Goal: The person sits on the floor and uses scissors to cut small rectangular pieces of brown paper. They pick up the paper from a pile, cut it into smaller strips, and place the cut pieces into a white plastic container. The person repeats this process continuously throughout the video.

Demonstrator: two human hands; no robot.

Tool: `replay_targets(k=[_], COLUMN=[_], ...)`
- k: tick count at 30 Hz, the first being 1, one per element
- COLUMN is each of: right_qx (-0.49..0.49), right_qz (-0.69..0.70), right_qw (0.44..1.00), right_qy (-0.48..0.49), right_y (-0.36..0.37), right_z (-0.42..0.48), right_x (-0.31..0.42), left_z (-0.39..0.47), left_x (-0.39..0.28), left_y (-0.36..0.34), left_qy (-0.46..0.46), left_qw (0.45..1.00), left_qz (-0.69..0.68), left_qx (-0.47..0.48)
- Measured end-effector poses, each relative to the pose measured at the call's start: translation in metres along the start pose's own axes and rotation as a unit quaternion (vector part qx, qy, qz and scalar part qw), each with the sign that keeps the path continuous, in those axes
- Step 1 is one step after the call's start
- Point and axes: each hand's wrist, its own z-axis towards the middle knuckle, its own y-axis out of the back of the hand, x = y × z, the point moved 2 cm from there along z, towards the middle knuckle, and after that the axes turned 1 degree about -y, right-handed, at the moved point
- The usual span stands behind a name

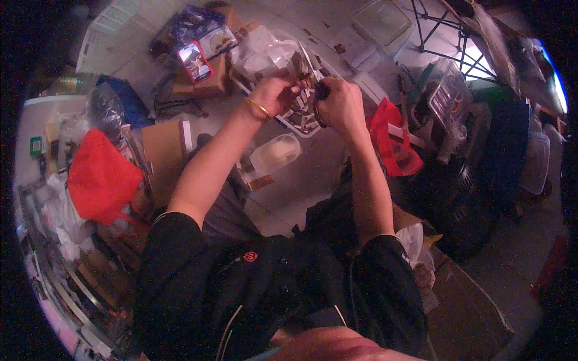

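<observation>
My left hand (275, 95), with a gold bangle at its wrist, holds a brownish, leaf-like piece (298, 67) between thumb and fingers. My right hand (339, 103) is closed around dark-handled scissors (319, 97), whose pale blades point up and left beside the piece. Both hands are above a white plastic tray (311, 133) that holds many small brown and whitish cut pieces (303, 115). Clear plastic bags (266, 49) lie at the tray's far left end. Nearer my body, an oval translucent container (276, 153) with pale contents stands on the floor.
A phone in a red case (195, 62) leans on a cardboard box (203, 81) at the upper left. Red bags lie at the left (103, 176) and right (393, 140). A black basket (460, 198) stands right, a lidded clear container (381, 22) farther off.
</observation>
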Motion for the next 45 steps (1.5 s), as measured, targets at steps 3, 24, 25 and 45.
replay_targets(k=[3, 24, 25, 45], right_qx=[-0.005, 0.015, 0.014, 0.026], right_qz=[0.008, 0.016, 0.017, 0.001], right_qw=[1.0, 0.999, 0.999, 1.0], right_qy=[0.023, 0.031, 0.033, 0.004], right_y=[-0.001, -0.009, -0.011, -0.041], right_z=[0.0, 0.003, 0.003, 0.029], right_x=[-0.004, -0.012, -0.013, -0.047], left_z=[-0.001, 0.001, 0.002, 0.022], left_x=[0.0, 0.002, 0.003, 0.003], left_y=[0.001, 0.006, 0.011, 0.047], left_qy=[-0.002, 0.023, 0.024, -0.122], left_qw=[1.0, 0.998, 0.999, 0.912], left_qz=[-0.008, -0.009, -0.013, 0.388], left_qx=[-0.021, -0.051, -0.04, 0.045])
